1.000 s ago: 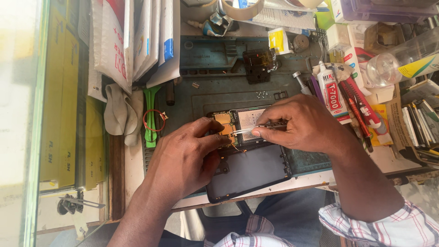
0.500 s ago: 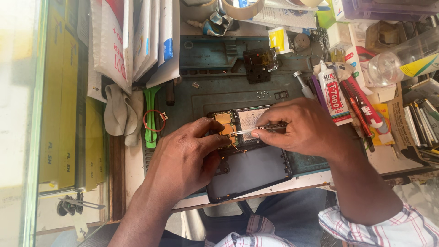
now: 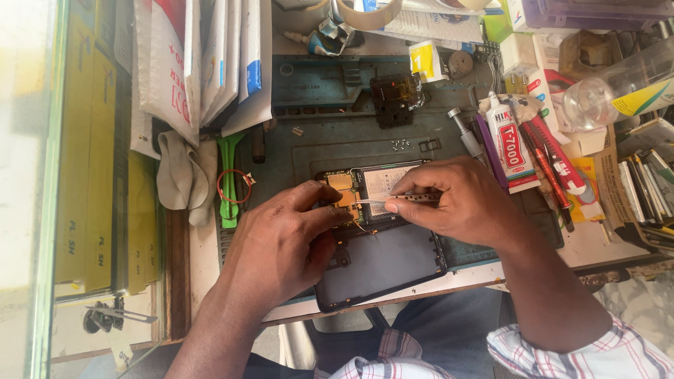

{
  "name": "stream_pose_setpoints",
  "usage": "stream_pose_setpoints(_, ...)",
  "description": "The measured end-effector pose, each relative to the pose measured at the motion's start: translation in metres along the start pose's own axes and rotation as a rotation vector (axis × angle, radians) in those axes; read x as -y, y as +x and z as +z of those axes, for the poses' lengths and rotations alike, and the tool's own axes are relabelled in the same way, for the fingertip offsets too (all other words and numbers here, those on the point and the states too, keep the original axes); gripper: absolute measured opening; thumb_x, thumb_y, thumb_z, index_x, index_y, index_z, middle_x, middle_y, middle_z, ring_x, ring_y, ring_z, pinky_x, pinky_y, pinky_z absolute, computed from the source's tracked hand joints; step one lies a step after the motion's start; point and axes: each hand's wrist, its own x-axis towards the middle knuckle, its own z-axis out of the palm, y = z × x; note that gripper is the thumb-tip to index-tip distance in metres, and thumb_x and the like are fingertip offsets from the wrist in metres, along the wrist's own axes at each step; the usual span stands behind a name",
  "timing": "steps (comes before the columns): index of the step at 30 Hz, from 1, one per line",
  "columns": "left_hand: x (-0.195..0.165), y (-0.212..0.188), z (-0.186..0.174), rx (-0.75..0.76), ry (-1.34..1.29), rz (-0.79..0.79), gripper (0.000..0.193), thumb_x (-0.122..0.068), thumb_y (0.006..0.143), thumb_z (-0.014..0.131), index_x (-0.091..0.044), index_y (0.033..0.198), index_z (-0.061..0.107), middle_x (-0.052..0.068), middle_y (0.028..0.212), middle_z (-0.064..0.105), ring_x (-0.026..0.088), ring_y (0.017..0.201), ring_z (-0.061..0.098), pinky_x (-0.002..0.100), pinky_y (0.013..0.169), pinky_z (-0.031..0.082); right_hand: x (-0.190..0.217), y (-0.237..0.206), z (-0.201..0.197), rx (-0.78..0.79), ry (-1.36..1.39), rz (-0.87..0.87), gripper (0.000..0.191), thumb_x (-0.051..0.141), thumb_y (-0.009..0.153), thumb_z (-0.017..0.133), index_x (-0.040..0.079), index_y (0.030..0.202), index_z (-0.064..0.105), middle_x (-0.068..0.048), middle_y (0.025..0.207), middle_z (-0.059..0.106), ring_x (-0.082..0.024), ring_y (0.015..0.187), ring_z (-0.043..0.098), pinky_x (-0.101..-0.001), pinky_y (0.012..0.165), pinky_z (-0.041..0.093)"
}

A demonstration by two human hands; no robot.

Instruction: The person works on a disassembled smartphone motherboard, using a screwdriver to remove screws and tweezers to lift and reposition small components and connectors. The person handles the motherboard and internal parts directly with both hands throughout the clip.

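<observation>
Opened black smartphone [image 3: 382, 263], its back cover off and its circuit board and battery bare, lies on the dark blue-green repair mat [image 3: 316, 133] at the near edge of your worktop. Your left hand [image 3: 281, 245] presses down on the phone's left side, fingers on the board, grip closed on nothing. Your right hand [image 3: 460, 203] pinches slim metal tweezers [image 3: 393, 199], tips over the board's top end. A white glue tube [image 3: 509, 144] lies just beside that hand.
</observation>
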Motion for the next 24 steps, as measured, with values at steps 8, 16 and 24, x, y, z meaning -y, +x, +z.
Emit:
stream_pose_setpoints(8, 0.003, -0.001, -0.002, 0.013, 0.004, -0.005, 0.029, -0.007, 0.069, 0.075, -0.009, 0.097, 0.078, 0.007, 0.110, 0.071, 0.029, 0.096, 0.070, 0.042, 0.077, 0.058, -0.013, 0.010, -0.005, 0.005, 0.000, -0.202, 0.019, 0.024, 0.095, 0.072, 0.005, 0.093, 0.075, -0.003, 0.078, 0.077, -0.010, 0.065, 0.073, -0.0230, 0.057, 0.057)
stream_pose_setpoints(16, 0.010, -0.006, 0.004, -0.041, -0.025, -0.001, 0.028, -0.011, 0.076, 0.076, -0.008, 0.104, 0.078, 0.008, 0.113, 0.072, 0.030, 0.098, 0.071, 0.042, 0.081, 0.057, 0.007, 0.010, 0.036, -0.002, 0.100, -0.034, 0.016, 0.019, 0.094, 0.072, 0.006, 0.103, 0.068, -0.007, 0.077, 0.072, -0.016, 0.064, 0.067, -0.0301, 0.057, 0.051)
stream_pose_setpoints(24, 0.017, -0.013, 0.017, -0.096, -0.045, -0.001, 0.025, -0.014, 0.078, 0.079, -0.008, 0.103, 0.078, 0.009, 0.113, 0.072, 0.030, 0.101, 0.070, 0.042, 0.083, 0.057, 0.019, 0.020, 0.037, 0.087, -0.128, -0.145, 0.016, 0.017, 0.092, 0.069, 0.009, 0.107, 0.069, -0.011, 0.081, 0.074, -0.030, 0.074, 0.073, -0.0413, 0.063, 0.053)
